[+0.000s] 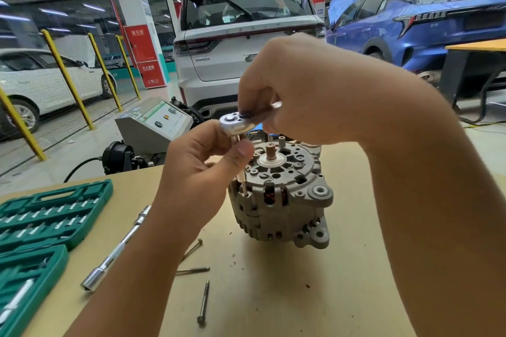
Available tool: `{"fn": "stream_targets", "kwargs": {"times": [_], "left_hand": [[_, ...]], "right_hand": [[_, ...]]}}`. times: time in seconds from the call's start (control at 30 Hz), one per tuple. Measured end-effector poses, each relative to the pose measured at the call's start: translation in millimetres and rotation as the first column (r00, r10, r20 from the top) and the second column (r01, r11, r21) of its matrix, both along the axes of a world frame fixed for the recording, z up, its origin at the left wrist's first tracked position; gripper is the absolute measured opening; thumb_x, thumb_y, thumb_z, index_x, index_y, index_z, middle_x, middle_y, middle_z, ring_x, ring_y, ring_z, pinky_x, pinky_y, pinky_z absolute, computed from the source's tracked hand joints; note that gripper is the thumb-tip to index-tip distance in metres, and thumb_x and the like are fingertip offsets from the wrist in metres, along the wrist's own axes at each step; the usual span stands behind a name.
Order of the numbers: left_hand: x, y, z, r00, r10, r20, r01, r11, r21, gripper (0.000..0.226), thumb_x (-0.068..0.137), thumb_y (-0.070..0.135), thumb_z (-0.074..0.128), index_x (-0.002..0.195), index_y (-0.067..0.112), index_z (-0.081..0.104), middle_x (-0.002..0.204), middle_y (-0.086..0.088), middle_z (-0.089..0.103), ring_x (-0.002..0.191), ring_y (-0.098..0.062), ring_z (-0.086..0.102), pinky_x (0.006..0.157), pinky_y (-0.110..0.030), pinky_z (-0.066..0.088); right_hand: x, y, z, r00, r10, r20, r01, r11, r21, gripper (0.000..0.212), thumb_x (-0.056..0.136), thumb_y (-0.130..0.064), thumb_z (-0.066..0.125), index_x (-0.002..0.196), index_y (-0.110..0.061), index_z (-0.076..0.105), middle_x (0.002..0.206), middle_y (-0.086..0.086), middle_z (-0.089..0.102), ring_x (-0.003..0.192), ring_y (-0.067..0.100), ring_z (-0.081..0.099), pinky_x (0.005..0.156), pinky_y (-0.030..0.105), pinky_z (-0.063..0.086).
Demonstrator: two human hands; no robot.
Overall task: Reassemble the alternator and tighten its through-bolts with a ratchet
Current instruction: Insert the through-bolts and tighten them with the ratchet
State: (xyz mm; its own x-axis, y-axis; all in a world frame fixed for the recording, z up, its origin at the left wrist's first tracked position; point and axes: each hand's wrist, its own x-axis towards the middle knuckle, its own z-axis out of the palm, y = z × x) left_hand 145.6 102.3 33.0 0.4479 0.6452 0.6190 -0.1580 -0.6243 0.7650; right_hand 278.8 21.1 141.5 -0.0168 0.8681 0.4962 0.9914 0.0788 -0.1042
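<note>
alternator (279, 194) is being stood on the counter (273, 295) under the fingers | ratchet (235, 124) is being held by right hand (295, 90), steadied by left hand (208, 161), fingers curled on it | one bolt is being driven | three bolts (203, 301) are waiting below

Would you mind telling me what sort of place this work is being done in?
Most likely a car workshop or automotive training hall. A white SUV and a blue car are parked indoors behind the workbench, where an alternator stands beside a green socket set case and loose bolts.
</note>
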Motion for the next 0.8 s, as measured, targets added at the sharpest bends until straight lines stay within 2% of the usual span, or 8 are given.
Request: {"fn": "stream_targets", "kwargs": {"times": [0.1,0.2,0.33,0.5,0.6,0.67,0.73,0.8], "left_hand": [[-0.8,-1.4,3.1,0.999,-0.054,0.006,0.054,0.998,-0.02,0.012,0.084,0.017,0.076,0.092,0.025,0.076,0.083,-0.007,0.075,0.072,-0.009,0.069,0.064,-0.015,0.05],[1.7,-1.6,2.5,0.998,-0.05,0.03,0.051,0.998,-0.04,0.014,0.083,0.012,0.076,0.095,0.019,0.073,0.077,-0.006,0.075,0.069,-0.013,0.07,0.06,-0.015,0.05],[3.6,-2.2,3.7,0.997,-0.039,0.059,0.043,0.996,-0.076,0.02,0.077,0.02,0.073,0.097,0.02,0.073,0.072,-0.006,0.073,0.058,-0.007,0.062,0.057,-0.013,0.047],[2.1,-2.5,4.5,0.998,-0.052,0.046,0.056,0.995,-0.084,0.013,0.076,0.022,0.074,0.089,0.023,0.073,0.069,0.0,0.07,0.055,-0.003,0.057,0.053,-0.013,0.045],[3.0,-1.6,3.1,0.998,-0.046,0.048,0.05,0.995,-0.089,0.011,0.078,0.025,0.078,0.089,0.026,0.075,0.067,0.003,0.069,0.054,-0.003,0.055,0.051,-0.012,0.043],[2.9,-0.9,2.5,0.999,-0.023,0.034,0.026,0.997,-0.078,0.012,0.08,0.028,0.083,0.089,0.033,0.077,0.067,0.002,0.068,0.053,-0.004,0.052,0.05,-0.014,0.042],[1.8,0.2,2.4,1.0,-0.019,0.023,0.021,0.997,-0.072,0.015,0.079,0.031,0.081,0.091,0.039,0.077,0.068,0.003,0.067,0.055,-0.006,0.053,0.049,-0.016,0.043],[0.2,-0.4,3.4,0.999,-0.041,0.03,0.044,0.994,-0.101,0.016,0.075,0.035,0.081,0.09,0.039,0.078,0.068,0.002,0.067,0.059,-0.012,0.057,0.047,-0.02,0.044]], "right_hand": [[8.8,5.7,1.3,0.998,-0.002,0.062,0.007,0.997,-0.082,0.03,0.08,-0.013,0.076,0.074,-0.038,0.059,0.08,-0.017,0.053,0.081,0.019,0.055,0.082,0.044,0.056],[11.5,8.0,-2.9,1.0,-0.02,-0.01,0.02,0.999,-0.037,0.026,0.077,-0.011,0.075,0.083,-0.035,0.066,0.085,-0.014,0.057,0.079,0.015,0.055,0.074,0.04,0.056],[10.1,5.4,-6.6,0.998,-0.018,-0.056,0.019,1.0,0.023,0.028,0.076,-0.007,0.075,0.086,-0.033,0.07,0.089,-0.013,0.058,0.076,0.009,0.052,0.066,0.035,0.053],[8.3,-3.0,-0.5,0.999,0.011,-0.053,-0.013,1.0,-0.026,0.023,0.081,-0.008,0.077,0.092,-0.028,0.074,0.088,-0.011,0.062,0.085,0.016,0.063,0.079,0.04,0.059],[4.9,-13.1,4.1,0.999,0.041,0.024,-0.039,0.998,-0.051,0.019,0.08,-0.011,0.078,0.094,-0.024,0.078,0.08,-0.008,0.064,0.075,0.014,0.063,0.068,0.037,0.06],[5.0,-18.6,7.6,0.997,0.053,0.058,-0.05,0.997,-0.061,0.024,0.079,-0.01,0.077,0.097,-0.026,0.079,0.077,-0.012,0.06,0.071,0.009,0.059,0.063,0.032,0.057],[6.2,-18.4,8.4,0.998,0.063,0.027,-0.062,0.996,-0.059,0.034,0.08,-0.007,0.077,0.102,-0.033,0.078,0.081,-0.021,0.057,0.073,0.001,0.056,0.062,0.022,0.051],[6.4,-12.9,5.3,0.997,0.056,-0.051,-0.058,0.998,-0.036,0.038,0.083,-0.003,0.075,0.105,-0.035,0.077,0.09,-0.019,0.063,0.084,0.004,0.062,0.072,0.025,0.055]]}}
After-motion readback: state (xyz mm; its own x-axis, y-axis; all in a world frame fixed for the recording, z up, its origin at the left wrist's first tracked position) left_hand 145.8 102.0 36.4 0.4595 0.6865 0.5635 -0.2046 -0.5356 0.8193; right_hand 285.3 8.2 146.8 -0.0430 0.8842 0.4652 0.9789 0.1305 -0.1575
